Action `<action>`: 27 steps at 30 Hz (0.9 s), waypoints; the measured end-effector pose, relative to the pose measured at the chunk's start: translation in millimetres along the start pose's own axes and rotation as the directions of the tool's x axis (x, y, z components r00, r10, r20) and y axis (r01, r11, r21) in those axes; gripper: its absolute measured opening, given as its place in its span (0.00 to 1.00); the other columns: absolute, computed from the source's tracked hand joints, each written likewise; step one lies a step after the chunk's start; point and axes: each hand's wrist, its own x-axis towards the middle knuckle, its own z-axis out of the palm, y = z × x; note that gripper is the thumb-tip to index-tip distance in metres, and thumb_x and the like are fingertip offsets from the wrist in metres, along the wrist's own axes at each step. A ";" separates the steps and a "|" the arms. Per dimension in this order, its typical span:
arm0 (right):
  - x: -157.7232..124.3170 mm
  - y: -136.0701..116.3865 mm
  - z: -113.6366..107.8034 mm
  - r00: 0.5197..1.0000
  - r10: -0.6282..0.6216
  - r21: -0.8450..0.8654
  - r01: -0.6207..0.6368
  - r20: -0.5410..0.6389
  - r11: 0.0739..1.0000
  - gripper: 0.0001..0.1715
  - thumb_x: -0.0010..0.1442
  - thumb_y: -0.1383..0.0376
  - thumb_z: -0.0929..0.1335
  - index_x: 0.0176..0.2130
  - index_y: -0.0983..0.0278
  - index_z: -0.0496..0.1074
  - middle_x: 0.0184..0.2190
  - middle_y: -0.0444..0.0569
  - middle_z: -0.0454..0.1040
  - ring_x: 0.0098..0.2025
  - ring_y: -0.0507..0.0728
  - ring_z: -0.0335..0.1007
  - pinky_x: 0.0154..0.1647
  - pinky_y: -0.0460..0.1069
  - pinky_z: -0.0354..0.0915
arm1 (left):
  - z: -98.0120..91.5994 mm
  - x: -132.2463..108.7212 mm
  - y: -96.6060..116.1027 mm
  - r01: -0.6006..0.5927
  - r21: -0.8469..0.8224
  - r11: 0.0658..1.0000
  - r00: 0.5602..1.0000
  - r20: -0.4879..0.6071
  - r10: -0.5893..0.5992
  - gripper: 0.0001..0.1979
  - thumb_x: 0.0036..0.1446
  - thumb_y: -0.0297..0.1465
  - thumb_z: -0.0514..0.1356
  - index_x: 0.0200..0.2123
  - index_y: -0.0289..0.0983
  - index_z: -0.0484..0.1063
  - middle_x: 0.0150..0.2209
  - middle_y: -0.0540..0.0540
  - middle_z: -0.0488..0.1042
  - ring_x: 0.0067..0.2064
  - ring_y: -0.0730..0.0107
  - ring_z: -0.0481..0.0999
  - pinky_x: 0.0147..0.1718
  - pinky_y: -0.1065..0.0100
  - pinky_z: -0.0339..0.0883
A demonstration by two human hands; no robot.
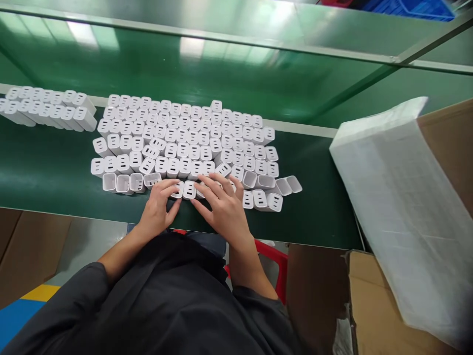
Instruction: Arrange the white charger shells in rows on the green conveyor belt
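Many white plastic charger housings with slots in their ends stand in close rows on the green table. In the front row, my left hand (pixel 158 209) has its fingers and thumb around a white charger housing (pixel 179 190). Right beside it stands another housing (pixel 189 190), between my two hands. My right hand (pixel 224 209) reaches over the same row, thumb in front and fingers behind, around white housings that it mostly hides. Some housings near my hands, such as an open-ended one (pixel 137 183), show a hollow end. A few others lean or lie tilted.
A separate group of white housings (pixel 48 108) stands at the left on the green table (pixel 314 212). At the right, a box with a white plastic liner (pixel 399 197) leans above an open cardboard box (pixel 377 305). A green panel (pixel 166 64) rises behind. A red stool (pixel 279 261) is below.
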 end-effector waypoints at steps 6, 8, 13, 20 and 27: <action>-10.9 -15.4 -1.3 0.999 0.022 0.081 -0.019 -0.029 0.997 0.11 0.68 0.58 0.68 0.48 0.61 0.73 0.54 0.50 0.78 0.61 0.62 0.68 0.69 0.62 0.44 | -9.4 -8.9 6.6 0.017 -0.058 0.998 1.000 -0.007 -0.017 0.23 0.59 0.20 0.61 0.55 0.40 0.60 0.53 0.39 0.73 0.57 0.60 0.72 0.56 0.53 0.69; -14.6 -20.3 0.4 0.999 0.021 0.104 -0.016 -0.045 0.994 0.11 0.67 0.58 0.69 0.47 0.61 0.72 0.52 0.49 0.80 0.61 0.62 0.69 0.69 0.63 0.43 | -13.4 -13.1 9.3 0.025 -0.079 0.997 1.000 0.016 -0.024 0.24 0.58 0.21 0.62 0.55 0.40 0.60 0.54 0.37 0.72 0.58 0.58 0.71 0.56 0.52 0.69; -23.4 -34.0 6.5 0.994 0.048 0.111 -0.037 -0.097 0.993 0.12 0.66 0.60 0.71 0.47 0.63 0.71 0.46 0.49 0.82 0.56 0.61 0.72 0.61 0.58 0.50 | -16.2 -21.2 9.9 0.020 -0.036 0.999 0.997 0.080 -0.017 0.32 0.57 0.28 0.65 0.61 0.41 0.56 0.61 0.33 0.64 0.61 0.52 0.67 0.57 0.48 0.68; -33.1 -48.8 11.4 0.983 0.143 0.193 -0.119 -0.116 0.974 0.16 0.65 0.56 0.71 0.48 0.62 0.72 0.45 0.50 0.81 0.48 0.59 0.74 0.49 0.54 0.58 | -11.0 -24.1 4.0 0.066 -0.071 0.995 0.995 0.075 -0.061 0.36 0.57 0.32 0.66 0.65 0.44 0.53 0.60 0.35 0.63 0.62 0.52 0.66 0.57 0.48 0.68; -39.8 -32.7 7.9 0.938 0.262 0.235 -0.208 -0.228 0.949 0.18 0.64 0.64 0.71 0.53 0.61 0.70 0.49 0.54 0.78 0.50 0.60 0.74 0.52 0.54 0.64 | -19.1 -17.6 -1.3 0.192 -0.214 0.958 0.969 0.195 -0.151 0.41 0.55 0.26 0.67 0.66 0.43 0.50 0.57 0.38 0.65 0.59 0.57 0.69 0.56 0.54 0.71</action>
